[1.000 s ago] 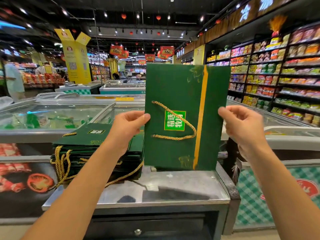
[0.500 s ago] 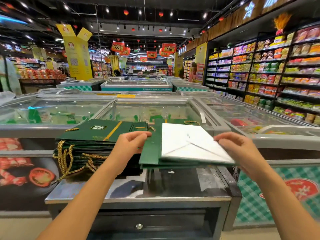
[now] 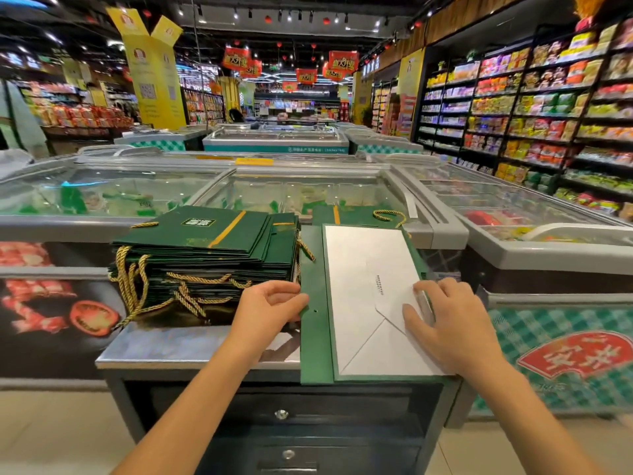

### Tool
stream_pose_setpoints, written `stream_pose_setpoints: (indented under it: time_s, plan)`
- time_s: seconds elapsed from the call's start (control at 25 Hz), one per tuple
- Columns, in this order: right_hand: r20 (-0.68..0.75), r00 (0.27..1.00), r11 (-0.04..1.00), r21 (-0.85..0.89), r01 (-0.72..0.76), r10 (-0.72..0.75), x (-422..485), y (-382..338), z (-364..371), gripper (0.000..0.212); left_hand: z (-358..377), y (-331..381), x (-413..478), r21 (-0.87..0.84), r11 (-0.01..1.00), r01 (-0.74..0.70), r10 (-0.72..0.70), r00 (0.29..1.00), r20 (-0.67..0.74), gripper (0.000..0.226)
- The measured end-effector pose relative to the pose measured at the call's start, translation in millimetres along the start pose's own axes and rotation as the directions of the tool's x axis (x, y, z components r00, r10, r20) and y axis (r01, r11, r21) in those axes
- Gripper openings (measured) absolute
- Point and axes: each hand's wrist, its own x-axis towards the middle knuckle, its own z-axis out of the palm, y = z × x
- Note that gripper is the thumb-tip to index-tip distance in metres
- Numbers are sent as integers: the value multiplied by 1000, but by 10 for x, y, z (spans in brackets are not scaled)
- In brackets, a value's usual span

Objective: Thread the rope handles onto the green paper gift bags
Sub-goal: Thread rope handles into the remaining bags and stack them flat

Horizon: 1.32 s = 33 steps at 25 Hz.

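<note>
Lying flat on the counter (image 3: pixel 191 347), the bag (image 3: pixel 317 337) is pinched at its edge by the left hand (image 3: pixel 270 305); the right hand (image 3: pixel 448 317) presses it, fingers spread. A bag stack (image 3: pixel 205 248) sits just left, a freezer (image 3: pixel 308 190) behind.

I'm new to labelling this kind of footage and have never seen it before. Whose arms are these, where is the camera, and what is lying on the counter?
There is no machine here. These are a person's two bare arms, filmed by a wide-angle camera worn on their head. It looks forward and down, in a supermarket aisle. On the metal counter lies a flat green bag, with its white folded panel facing up. The left hand holds the bag's left edge with curled fingers. The right hand presses flat on the white panel. To the left sits a stack of green bags, with gold rope handles hanging out of it.
</note>
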Motion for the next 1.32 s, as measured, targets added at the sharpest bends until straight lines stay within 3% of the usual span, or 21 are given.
stream_pose_setpoints:
  time_s: [0.08,0.16,0.24,0.4,0.52,0.64,0.8,0.92,1.0,1.08,1.16,1.24,1.32]
  plan:
    - [-43,996,994,60,86,-84,-24,-15,43,37,-18,-11,-8,19,1000,-2,1,1000,19,15]
    - [25,983,976,127,177,-182,-41,-58,46,36,-40,-7,2,81,993,-88,83,995,58,13]
    - [73,975,969,145,200,-212,-32,-99,42,37,-50,-3,4,110,990,-92,79,990,118,14]
    - [-25,983,974,136,182,-180,5,-185,49,26,-45,-59,29,257,954,-155,106,976,193,28]
    - [-35,982,965,183,190,-187,165,-343,89,19,-38,-70,45,253,954,-160,101,967,232,29]
    - [13,974,944,251,215,-226,539,-674,164,25,-56,-69,52,274,945,-180,113,964,241,30]
    - [126,975,975,147,164,-183,1112,-1194,351,43,-71,-79,30,289,937,-198,124,959,254,29]
    - [205,967,962,253,99,-154,1294,-1407,457,23,-74,-77,25,287,939,-188,117,962,248,28]
    - [245,963,848,529,-32,-116,1304,-1417,431,10,-81,-65,29,273,947,-172,109,966,233,30]
    - [323,946,506,821,-266,-26,1279,-1366,320,11,-87,-59,36,249,957,-150,94,970,224,31]
    - [352,935,210,913,-351,33,1293,-1261,175,22,-87,-51,39,243,959,-144,89,971,223,30]
    - [326,944,99,939,-330,55,1314,-1127,30,26,-85,-47,41,242,960,-140,87,972,218,28]
    - [287,958,167,943,-286,21,1302,-1006,-127,27,-87,-49,47,246,959,-139,84,972,221,28]
